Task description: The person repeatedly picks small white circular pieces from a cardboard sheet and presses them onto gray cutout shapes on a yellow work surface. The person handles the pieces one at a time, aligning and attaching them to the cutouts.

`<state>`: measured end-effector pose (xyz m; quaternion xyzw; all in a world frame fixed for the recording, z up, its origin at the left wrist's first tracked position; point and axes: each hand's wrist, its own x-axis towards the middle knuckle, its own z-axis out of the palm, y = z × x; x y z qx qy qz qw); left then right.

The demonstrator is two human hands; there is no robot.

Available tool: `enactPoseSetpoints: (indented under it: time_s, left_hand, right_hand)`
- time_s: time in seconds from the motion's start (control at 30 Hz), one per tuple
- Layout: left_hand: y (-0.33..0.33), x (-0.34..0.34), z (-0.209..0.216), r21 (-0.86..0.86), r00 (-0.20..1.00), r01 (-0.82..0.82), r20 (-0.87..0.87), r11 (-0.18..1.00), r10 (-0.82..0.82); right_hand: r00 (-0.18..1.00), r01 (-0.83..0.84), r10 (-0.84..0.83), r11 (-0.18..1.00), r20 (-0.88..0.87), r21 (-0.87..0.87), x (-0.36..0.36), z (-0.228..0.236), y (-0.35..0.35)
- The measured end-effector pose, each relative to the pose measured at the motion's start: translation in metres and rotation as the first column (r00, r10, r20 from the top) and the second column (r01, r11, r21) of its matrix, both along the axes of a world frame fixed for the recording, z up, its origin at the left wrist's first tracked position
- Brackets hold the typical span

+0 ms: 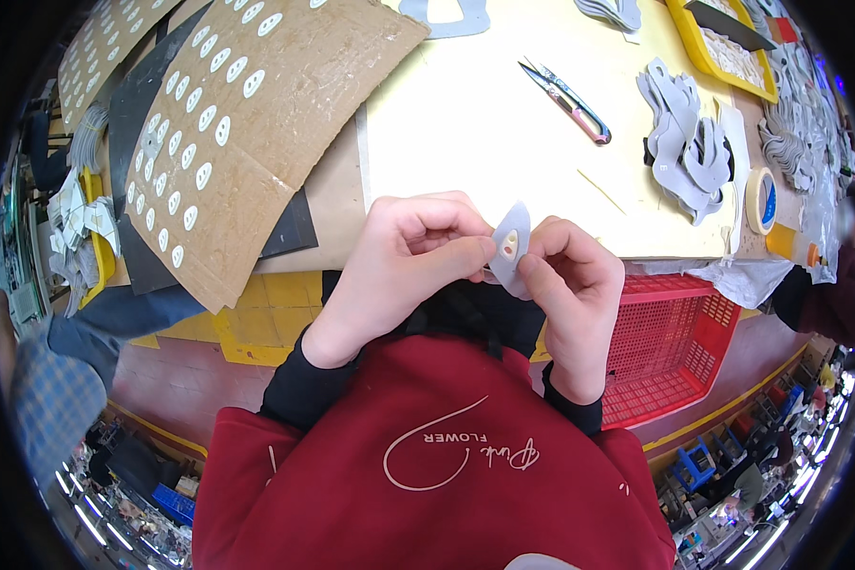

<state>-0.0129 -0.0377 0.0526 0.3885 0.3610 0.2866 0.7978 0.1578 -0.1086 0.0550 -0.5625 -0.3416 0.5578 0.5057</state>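
Between my two hands, just over the table's near edge, is a small grey pointed-oval piece point(514, 224) with a pale oval patch and small holes in its middle. My left hand point(413, 256) pinches its left side between thumb and finger. On its lower right side, my right hand point(572, 285) grips it with thumb and curled fingers. To the left lies a brown cardboard sheet point(285, 123) bearing rows of small white oval pieces point(204, 176). Thread snips point(568, 103) with a dark and pink handle rest on the pale tabletop point(446, 133) beyond my hands.
Grey cut pieces point(679, 142) are heaped at the right, near a tape roll point(760, 200) and an orange-capped bottle point(792, 246). A yellow tray point(772, 84) holds small pale parts. Below the table's right side stands a red basket point(670, 351). Another person's checked sleeve point(62, 380) is at left.
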Motion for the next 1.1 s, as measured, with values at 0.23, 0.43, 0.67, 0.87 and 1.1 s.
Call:
enactPoseSetpoints:
  time_s: [0.23,0.43,0.67,0.87,1.1]
  left_hand:
    - [0.001,-0.004,-0.008,0.165,0.996,0.046,-0.082,0.985,-0.032]
    - [-0.004,-0.002,-0.010,0.153,0.989,0.134,-0.089,0.979,-0.121]
    - [0.000,-0.007,-0.008,0.146,0.955,0.295,-0.069,0.944,-0.288]
    - [0.004,-0.010,-0.003,0.264,0.954,0.297,-0.111,0.918,-0.277]
    - [-0.003,-0.006,-0.006,0.193,0.962,0.272,-0.028,0.943,-0.272]
  right_hand:
    - [0.999,-0.022,0.023,1.000,0.032,-0.019,-0.005,0.000,0.003]
    - [0.994,-0.093,0.092,0.995,-0.052,-0.029,0.000,-0.008,0.002]
    - [0.968,-0.110,0.118,0.993,-0.223,0.046,-0.002,-0.008,0.001]
    - [0.973,-0.141,0.146,0.989,-0.178,0.039,-0.002,-0.005,0.001]
    - [0.968,-0.112,0.124,0.991,-0.216,0.067,-0.001,-0.012,-0.003]
